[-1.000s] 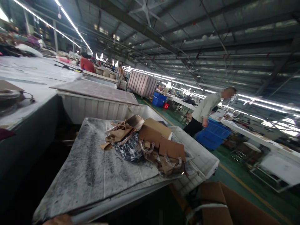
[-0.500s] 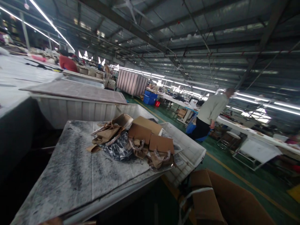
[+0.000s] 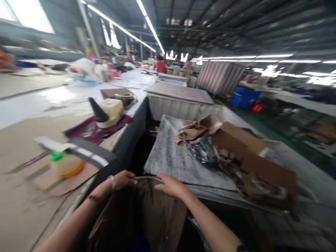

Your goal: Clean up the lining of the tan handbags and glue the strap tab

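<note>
My left hand (image 3: pixel 123 179) and my right hand (image 3: pixel 170 185) both grip the top edge of a brown bag-like piece (image 3: pixel 154 213) held in front of me, fingers curled over its rim. A bracelet sits on my left wrist. Just beyond my hands lies a grey board (image 3: pixel 178 157) over a white bin, with a heap of brown cardboard scraps and a dark plastic bag (image 3: pixel 225 147) on it. The whole view is smeared by motion.
To the left runs a long worktable (image 3: pixel 26 140) with a cream jug with a black spout (image 3: pixel 106 112), a small yellow bottle with a green cap (image 3: pixel 63 164) and a maroon cloth. White bins (image 3: pixel 178 105) stand behind. Blue crates (image 3: pixel 244 97) and people are farther back.
The view has swung left and down. My two hands and the brown piece have come into sight; the person by the blue crates is out of view.
</note>
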A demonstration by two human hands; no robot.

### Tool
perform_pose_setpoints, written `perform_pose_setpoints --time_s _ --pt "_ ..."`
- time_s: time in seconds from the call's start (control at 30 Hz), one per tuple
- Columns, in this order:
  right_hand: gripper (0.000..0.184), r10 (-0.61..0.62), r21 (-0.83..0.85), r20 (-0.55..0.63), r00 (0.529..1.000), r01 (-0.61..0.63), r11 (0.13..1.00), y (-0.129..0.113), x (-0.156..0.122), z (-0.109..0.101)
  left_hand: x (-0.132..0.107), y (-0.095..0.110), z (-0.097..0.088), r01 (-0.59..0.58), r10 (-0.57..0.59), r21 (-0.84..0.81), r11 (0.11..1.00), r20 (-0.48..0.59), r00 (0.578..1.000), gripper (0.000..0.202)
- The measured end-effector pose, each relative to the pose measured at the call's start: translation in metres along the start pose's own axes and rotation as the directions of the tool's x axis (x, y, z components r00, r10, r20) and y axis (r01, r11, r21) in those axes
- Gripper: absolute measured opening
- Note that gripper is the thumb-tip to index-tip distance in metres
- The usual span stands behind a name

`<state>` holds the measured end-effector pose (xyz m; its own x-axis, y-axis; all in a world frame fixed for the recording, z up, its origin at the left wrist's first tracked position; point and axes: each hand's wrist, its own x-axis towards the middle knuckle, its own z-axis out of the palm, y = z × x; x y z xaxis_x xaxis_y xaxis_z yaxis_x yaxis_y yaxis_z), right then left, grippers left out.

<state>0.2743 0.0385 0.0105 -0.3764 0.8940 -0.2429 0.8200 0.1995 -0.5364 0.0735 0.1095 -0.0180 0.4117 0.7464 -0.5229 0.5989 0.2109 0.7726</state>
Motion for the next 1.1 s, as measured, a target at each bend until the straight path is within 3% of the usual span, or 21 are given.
perform_pose_setpoints --time_s 0.1,0.23,0.33,0.5,0.6,0.7,0.9,1.1 --pt "0.027 -0.035 0.089 0.033 0.999 0.032 0.996 0.021 -0.011 -0.003 -0.023 -0.034 -0.023 0.086 -0.086 -0.018 0.996 -0.005 0.996 0.026" --pt "0.039 0.141 0.425 0.027 0.99 -0.139 0.894 0.028 -0.046 -0.007 -0.018 -0.041 -0.031 0.075 -0.076 -0.064 0.995 -0.022 0.997 0.032" --pt "0.049 0.206 0.581 -0.034 0.978 -0.149 0.8 0.021 -0.064 0.0 -0.013 -0.043 -0.034 0.079 -0.081 -0.099 0.992 -0.022 0.996 0.037" --pt "0.055 0.28 0.572 -0.117 0.953 -0.166 0.803 0.013 -0.066 0.029 -0.005 -0.056 -0.038 0.117 -0.122 -0.159 0.98 -0.018 0.992 0.041" --pt "0.045 0.327 0.487 -0.137 0.935 -0.224 0.844 0.012 -0.055 0.034 0.001 -0.06 -0.039 0.139 -0.146 -0.177 0.974 -0.025 0.989 0.041" --pt "0.032 0.305 0.447 -0.174 0.936 -0.2 0.872 0.01 -0.042 0.012 -0.001 -0.061 -0.042 0.149 -0.157 -0.206 0.967 -0.021 0.987 0.044" --pt "0.024 0.07 0.442 -0.111 0.991 -0.014 0.897 0.008 -0.026 -0.053 -0.03 -0.047 -0.049 0.16 -0.142 -0.317 0.935 0.078 0.987 0.052" --pt "0.033 0.037 0.604 0.011 0.999 -0.036 0.796 0.015 -0.025 -0.073 -0.05 -0.034 -0.042 0.17 -0.138 -0.428 0.888 0.105 0.985 0.046"
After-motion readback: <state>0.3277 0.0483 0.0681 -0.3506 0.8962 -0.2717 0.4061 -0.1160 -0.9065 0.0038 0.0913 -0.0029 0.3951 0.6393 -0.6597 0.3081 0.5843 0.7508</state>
